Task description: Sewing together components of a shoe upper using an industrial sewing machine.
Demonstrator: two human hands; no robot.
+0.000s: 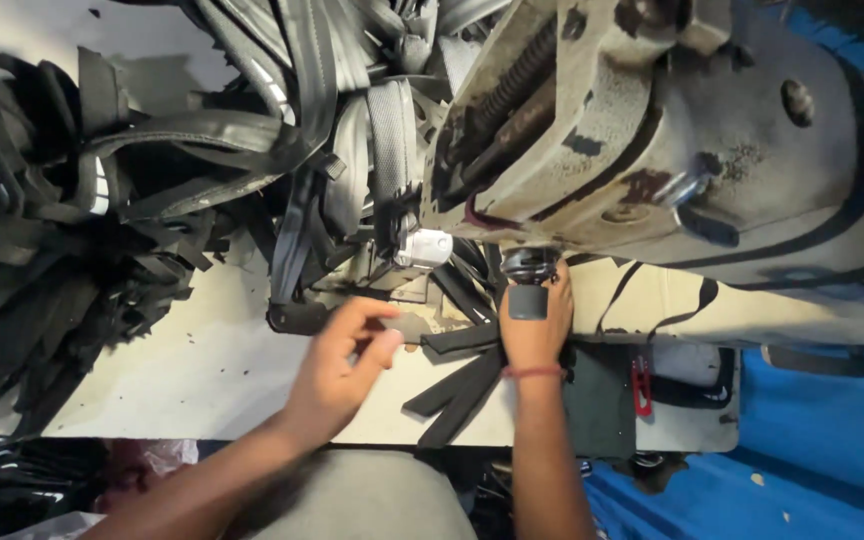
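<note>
A worn cream sewing machine point(672, 130) leans over the pale worktable point(202, 370). My left hand point(344, 362) rests on the table just left of the needle area, fingers pinched on a dark strip piece point(414, 326). My right hand point(535, 325) sits under the machine head, fingers curled around a small dark grey piece point(528, 302) below the machine's round metal part point(529, 262). A red thread band circles my right wrist. Black straps point(457, 390) lie between my two hands and trail toward the table's near edge.
A big heap of black and grey webbing straps point(82, 220) covers the left and far side of the table. A dark green cloth point(600, 395) and red snips point(642, 385) lie to the right of my wrist. Blue sheeting point(812, 450) fills the lower right.
</note>
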